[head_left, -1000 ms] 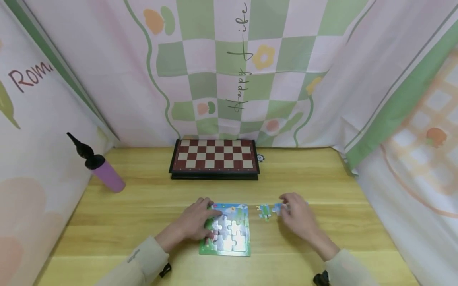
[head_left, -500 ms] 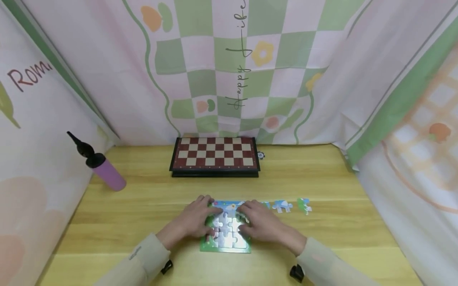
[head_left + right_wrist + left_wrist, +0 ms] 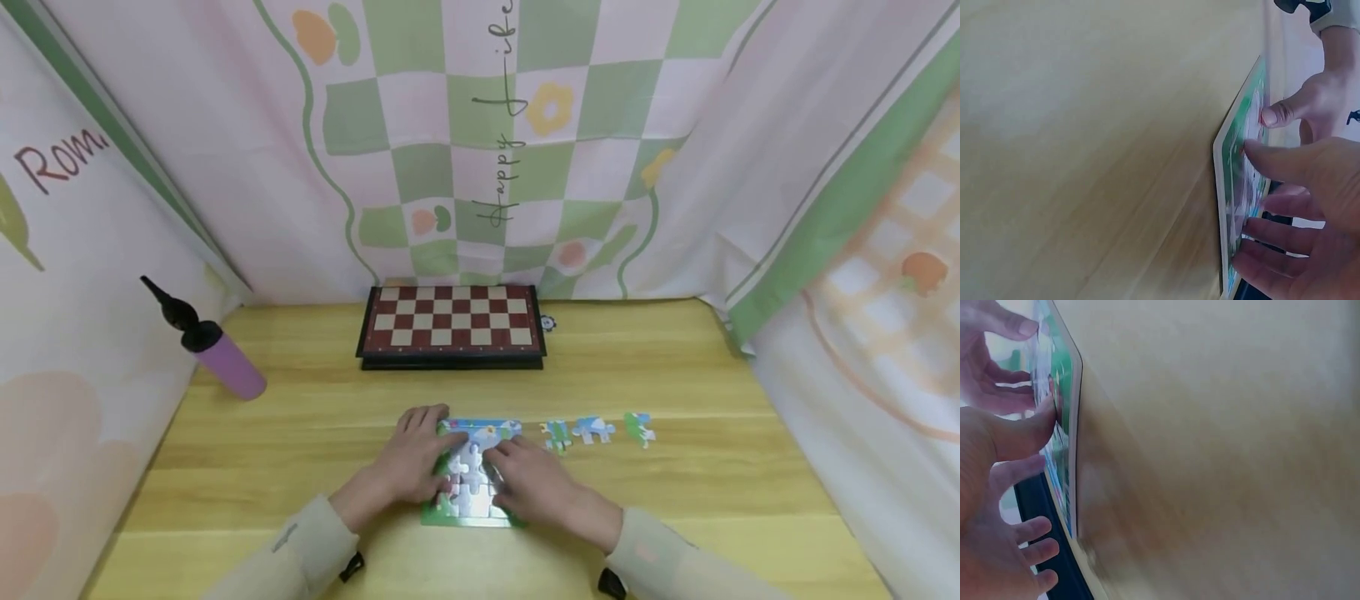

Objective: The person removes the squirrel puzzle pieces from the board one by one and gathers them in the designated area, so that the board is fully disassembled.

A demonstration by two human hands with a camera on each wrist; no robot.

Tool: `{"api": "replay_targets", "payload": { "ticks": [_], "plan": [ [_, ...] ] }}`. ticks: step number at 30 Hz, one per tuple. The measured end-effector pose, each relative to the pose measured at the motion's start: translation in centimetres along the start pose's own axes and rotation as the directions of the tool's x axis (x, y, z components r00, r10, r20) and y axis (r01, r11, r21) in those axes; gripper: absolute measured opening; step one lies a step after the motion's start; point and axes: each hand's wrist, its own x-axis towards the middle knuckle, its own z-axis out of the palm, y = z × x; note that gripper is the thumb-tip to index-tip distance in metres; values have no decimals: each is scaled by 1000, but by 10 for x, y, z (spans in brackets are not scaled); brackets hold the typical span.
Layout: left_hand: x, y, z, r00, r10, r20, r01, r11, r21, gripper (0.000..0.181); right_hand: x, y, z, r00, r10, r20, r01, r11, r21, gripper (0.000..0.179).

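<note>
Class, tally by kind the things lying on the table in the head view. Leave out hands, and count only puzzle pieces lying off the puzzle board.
Puzzle board: 1
Loose puzzle pieces: 3
Checkered game board: 1
Purple cylinder with black nozzle: 1
Small disc: 1
Total: 7

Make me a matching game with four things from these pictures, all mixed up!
Things:
1. Puzzle board
2. Loose puzzle pieces
3. Game board
4. Bottle with a nozzle

Clues:
A. Purple and black
B. In a row, off to the right
C. Between the left hand and right hand
D. Red and cream squares on top

Right pairs: 1-C, 2-B, 3-D, 4-A
</note>
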Motion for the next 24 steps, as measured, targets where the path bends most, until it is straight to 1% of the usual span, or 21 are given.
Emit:
{"api": "replay_targets", "payload": {
  "ticks": [2,4,8,10,13,15,18,19,21,24],
  "plan": [
    [-1,2,0,999,38,-9,-38,998,46,68,0,-1,1,1000,1,-18,-1,1000,-1,54],
    [-1,4,-1,995,94,-18,-92,990,104,61,0,0,1,999,0,-36,0,1000,-2,54],
    [-2,7,-1,978,206,-19,-197,956,219,42,2,1,2,997,-8,-71,8,1000,8,52],
    [-2,8,0,968,251,-15,-239,938,253,38,3,2,3,997,-4,-73,5,1000,12,52],
    [-3,11,2,952,306,-9,-292,915,280,43,5,3,4,998,9,-62,-8,1000,21,54],
    [-3,13,3,940,339,-17,-320,901,294,44,6,4,4,998,18,-52,-17,999,29,55],
    [-4,15,5,927,373,-33,-344,882,323,42,7,4,5,999,30,-42,-29,999,43,55],
    [-5,16,6,925,378,-34,-347,878,330,40,7,4,5,999,34,-42,-32,998,49,55],
    [-5,18,7,926,377,-26,-347,876,335,37,8,4,5,998,41,-38,-39,998,56,55],
    [-7,19,7,934,356,9,-341,886,315,43,8,4,6,998,54,-32,-52,997,65,54]
  ]
}}
